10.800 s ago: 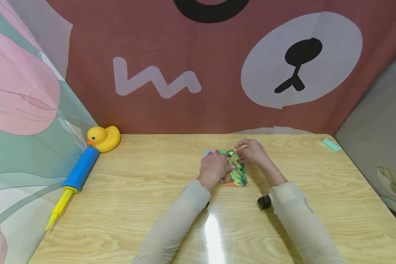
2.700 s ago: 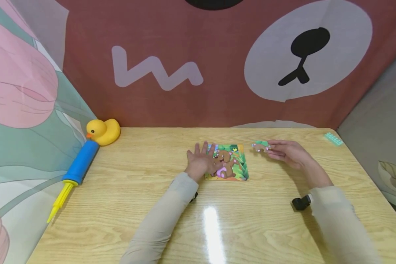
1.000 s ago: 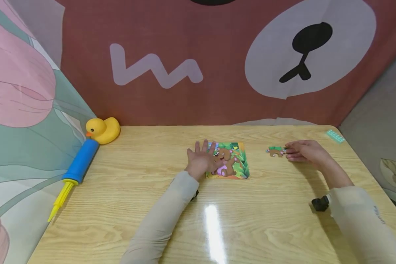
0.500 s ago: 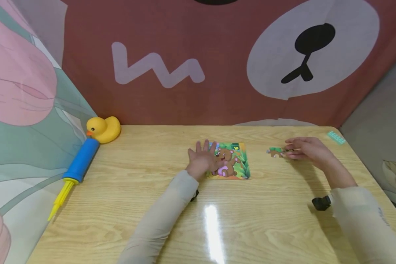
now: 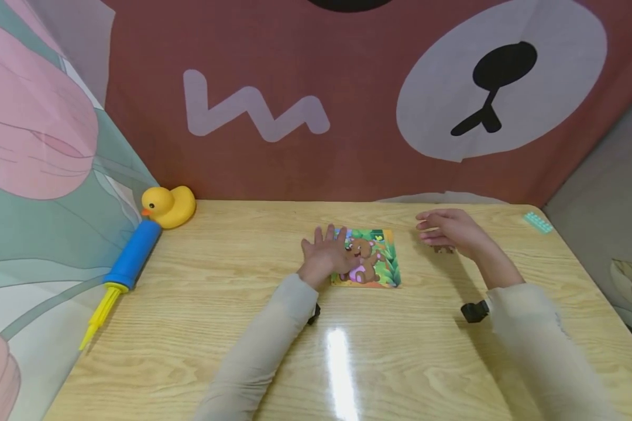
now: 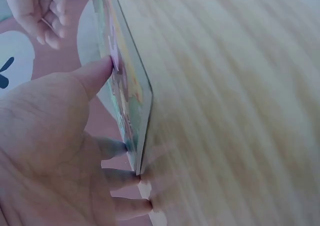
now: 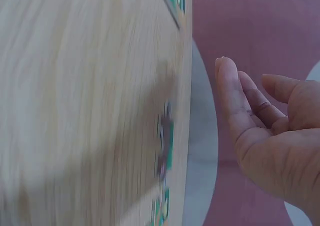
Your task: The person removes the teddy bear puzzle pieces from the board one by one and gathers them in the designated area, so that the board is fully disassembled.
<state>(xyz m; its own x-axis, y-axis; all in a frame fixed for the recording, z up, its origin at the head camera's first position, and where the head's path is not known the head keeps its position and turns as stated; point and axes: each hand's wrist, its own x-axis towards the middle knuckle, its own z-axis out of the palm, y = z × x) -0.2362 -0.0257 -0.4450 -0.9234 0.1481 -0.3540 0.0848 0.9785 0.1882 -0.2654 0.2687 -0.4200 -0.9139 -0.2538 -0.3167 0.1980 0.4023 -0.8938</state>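
Observation:
My left hand (image 5: 323, 255) lies with fingers spread over the left edge of a small jigsaw puzzle board (image 5: 384, 266) printed with a brown bear among green leaves. In the left wrist view, its thumb (image 6: 97, 75) touches the printed face and the other fingers reach past the edge. Right of the board, my right hand (image 5: 455, 234) hovers above the table, holding nothing, its fingers loosely bent. Beneath it a brown puzzle piece (image 5: 444, 249) shows, mostly hidden in the head view. The right wrist view has a green and brown piece (image 7: 167, 141) and another piece (image 7: 160, 209) on the wood.
A yellow rubber duck (image 5: 169, 207) and a blue hand pump (image 5: 134, 254) with a yellow nozzle lie along the left side. At the far right corner sits a mint toy brick (image 5: 538, 222). A printed cloth (image 5: 358, 164) hangs behind the wooden table (image 5: 232, 327).
My right hand carried puzzle pieces rightward, let go of them on the table, then rose and moved left. My left hand, earlier over the bear, has stayed at the board's left edge lately.

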